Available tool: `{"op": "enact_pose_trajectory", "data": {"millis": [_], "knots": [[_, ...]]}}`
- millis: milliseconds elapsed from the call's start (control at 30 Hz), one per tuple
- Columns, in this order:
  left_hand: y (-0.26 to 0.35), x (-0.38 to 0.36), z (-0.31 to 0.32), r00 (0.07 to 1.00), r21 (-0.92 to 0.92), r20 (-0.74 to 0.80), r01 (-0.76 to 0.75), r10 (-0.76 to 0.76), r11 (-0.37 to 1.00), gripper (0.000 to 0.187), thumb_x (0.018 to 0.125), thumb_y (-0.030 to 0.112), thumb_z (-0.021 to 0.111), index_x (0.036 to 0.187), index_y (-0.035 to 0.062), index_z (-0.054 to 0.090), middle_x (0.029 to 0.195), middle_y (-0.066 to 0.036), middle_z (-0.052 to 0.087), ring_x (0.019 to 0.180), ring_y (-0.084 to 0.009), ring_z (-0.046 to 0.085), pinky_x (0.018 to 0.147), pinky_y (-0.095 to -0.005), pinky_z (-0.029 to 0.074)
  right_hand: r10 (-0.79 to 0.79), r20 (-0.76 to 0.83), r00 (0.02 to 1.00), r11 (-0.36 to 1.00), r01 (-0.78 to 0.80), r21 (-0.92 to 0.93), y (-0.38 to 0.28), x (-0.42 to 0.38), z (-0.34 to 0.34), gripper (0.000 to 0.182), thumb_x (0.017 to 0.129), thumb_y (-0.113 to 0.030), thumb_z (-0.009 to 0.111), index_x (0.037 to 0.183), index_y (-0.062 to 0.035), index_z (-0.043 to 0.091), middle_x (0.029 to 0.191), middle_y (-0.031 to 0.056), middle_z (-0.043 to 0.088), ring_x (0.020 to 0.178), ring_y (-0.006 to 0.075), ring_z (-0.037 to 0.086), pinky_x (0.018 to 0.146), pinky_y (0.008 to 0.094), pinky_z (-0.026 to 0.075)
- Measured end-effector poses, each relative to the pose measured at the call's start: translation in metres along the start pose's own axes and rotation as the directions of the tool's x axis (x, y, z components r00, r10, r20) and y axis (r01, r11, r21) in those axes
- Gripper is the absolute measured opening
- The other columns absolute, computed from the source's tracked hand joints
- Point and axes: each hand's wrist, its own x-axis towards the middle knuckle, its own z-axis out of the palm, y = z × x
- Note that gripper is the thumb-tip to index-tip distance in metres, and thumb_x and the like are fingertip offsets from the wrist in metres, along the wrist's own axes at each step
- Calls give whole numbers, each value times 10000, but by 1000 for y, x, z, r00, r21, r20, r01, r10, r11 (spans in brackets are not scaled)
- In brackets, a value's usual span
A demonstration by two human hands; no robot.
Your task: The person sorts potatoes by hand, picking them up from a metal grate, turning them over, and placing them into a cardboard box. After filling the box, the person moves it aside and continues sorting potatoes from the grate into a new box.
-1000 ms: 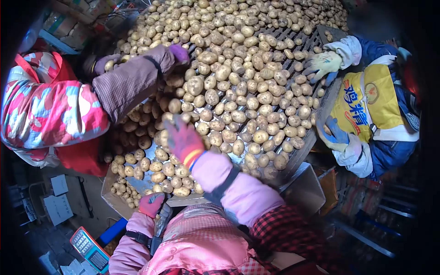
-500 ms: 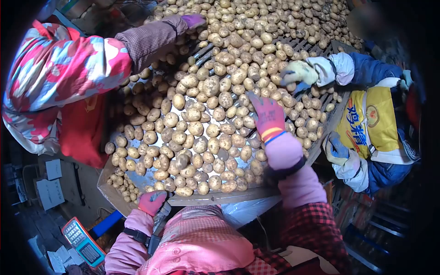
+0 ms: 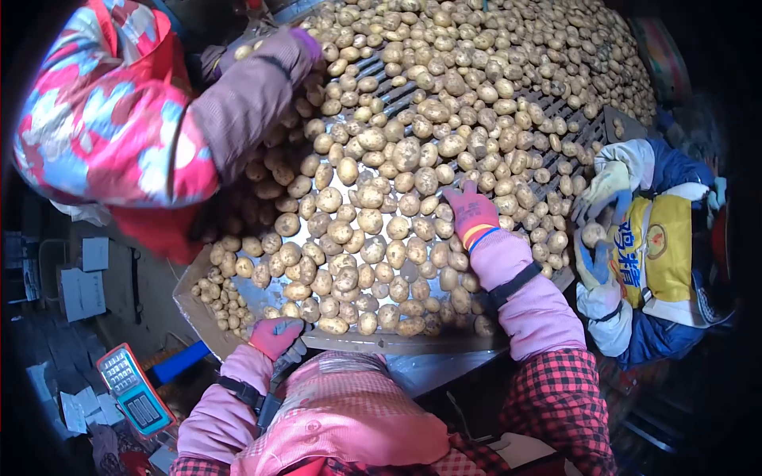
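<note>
Many potatoes (image 3: 370,220) lie on a slatted sorting table with a wooden rim (image 3: 397,343). My right hand (image 3: 474,214), in a pink rubber-coated glove, reaches in from the right and touches the potatoes. Its fingers stretch forward and I see nothing held in them. At the front rim, close to a heap of small potatoes (image 3: 226,305), is my left hand (image 3: 276,339) in a pink and grey glove. Its fingers are curled, and what they hold, if anything, is hidden.
On the left, a co-worker's patterned sleeve (image 3: 119,151) reaches over the table. Another person on the right, in a yellow apron (image 3: 665,238), holds a potato (image 3: 593,233) between gloved hands. A calculator-like device (image 3: 135,389) stands at lower left, beside papers (image 3: 83,289).
The view has shifted slightly. The right co-worker's hand has drawn back from the potatoes to the apron, with a potato. My right hand stays among the potatoes, my left at the rim.
</note>
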Motion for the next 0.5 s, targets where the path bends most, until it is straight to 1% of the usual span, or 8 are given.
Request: {"op": "enact_pose_trajectory", "data": {"millis": [67,100,133,233,267,367,400,500], "knots": [[9,-3,-3,991,-152,83,117,-105,982,264,865,232,647,1010,21,713,826,-60,711,741,-117,638,707,-276,518,-24,17,1000,998,23,61,4,-2,-3,481,795,-58,589,1238,-245,574,1210,172,491,939,368,639,799,449,528],[-2,1,0,999,-63,8,-31,31,998,259,870,233,643,1006,24,713,798,-52,705,727,-113,641,684,-276,519,-20,-55,998,986,29,165,9,-6,-3,499,737,-69,652,1202,-242,600,1165,174,510,970,374,614,838,435,516],[-13,4,-2,999,-74,-2,-35,35,997,259,870,233,643,1006,24,713,798,-52,705,727,-113,641,684,-276,519,-20,-141,990,919,74,388,17,-13,-8,505,700,-100,706,1186,-196,609,1131,164,532,996,351,596,869,415,503],[-23,1,1,1000,-50,-2,-20,19,999,256,867,235,645,999,28,716,785,-51,704,716,-119,647,672,-280,522,97,-160,982,815,14,580,39,-32,7,475,702,-141,721,1160,-86,607,1089,132,588,1011,285,586,897,378,487],[-25,2,0,999,-91,32,38,-35,995,266,862,260,655,1013,51,717,829,-76,711,747,-141,657,702,-294,523,-57,-211,976,863,155,481,37,-32,14,485,725,-172,711,1194,-123,596,1155,160,569,1033,318,581,901,395,488],[-11,1,-1,997,-73,58,47,-42,996,274,859,282,664,1026,73,720,863,-98,718,766,-155,665,725,-304,525,179,-153,972,953,-132,274,3,-27,7,569,768,-264,676,1312,-223,518,1235,204,508,1078,393,556,910,430,484],[-6,1,-2,1000,-19,25,-3,4,1000,270,861,279,663,1024,72,720,853,-94,717,754,-148,663,717,-300,525,219,-91,971,962,-199,184,-1,-20,4,639,776,-312,699,1361,-281,444,1225,196,495,991,373,611,812,449,524],[-8,1,-2,999,-87,49,13,-9,996,263,869,271,658,1022,66,719,808,-76,711,708,-122,651,684,-284,526,299,22,954,950,-300,85,-5,-9,-8,633,789,-363,685,1367,-334,430,1255,196,505,1037,355,614,828,477,521]]}}
